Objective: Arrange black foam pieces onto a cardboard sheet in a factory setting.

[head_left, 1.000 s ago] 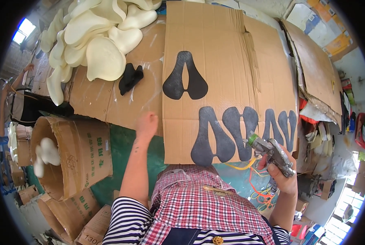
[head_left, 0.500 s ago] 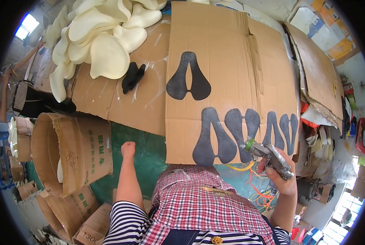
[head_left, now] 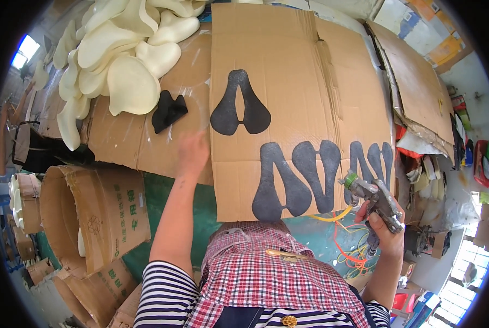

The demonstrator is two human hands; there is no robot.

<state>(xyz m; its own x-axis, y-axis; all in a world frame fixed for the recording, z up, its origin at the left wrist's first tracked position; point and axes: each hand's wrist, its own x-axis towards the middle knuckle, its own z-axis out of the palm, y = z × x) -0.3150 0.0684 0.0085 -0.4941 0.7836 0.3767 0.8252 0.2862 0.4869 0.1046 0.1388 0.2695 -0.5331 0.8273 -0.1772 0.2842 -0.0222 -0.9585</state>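
Observation:
A metal spray gun [head_left: 376,203] with a green ring at its nozzle is gripped in my right hand [head_left: 385,225], just off the cardboard's front right corner. My left hand [head_left: 192,153], smeared by motion, reaches over the cardboard; whether its fingers are apart cannot be made out. Ahead of that hand is a folded black piece [head_left: 169,111]. One dark grey saddle-shaped pad [head_left: 240,104] with a slot lies flat at the middle. Several more, including a large grey pad [head_left: 280,183], lie in a row along the near edge, partly hidden by the gun at the right.
Cream moulded foam pieces [head_left: 132,82] are heaped at the back left. Open cardboard boxes [head_left: 97,213] stand at the left, below the table. A cardboard sheet [head_left: 271,49] covers the work surface. Yellow and orange hoses [head_left: 343,257] hang beneath the gun over the green floor.
My left hand has moved forward and right, over the cardboard. The black piece looks wider and differently folded. My right hand and the spray gun have shifted slightly right and down.

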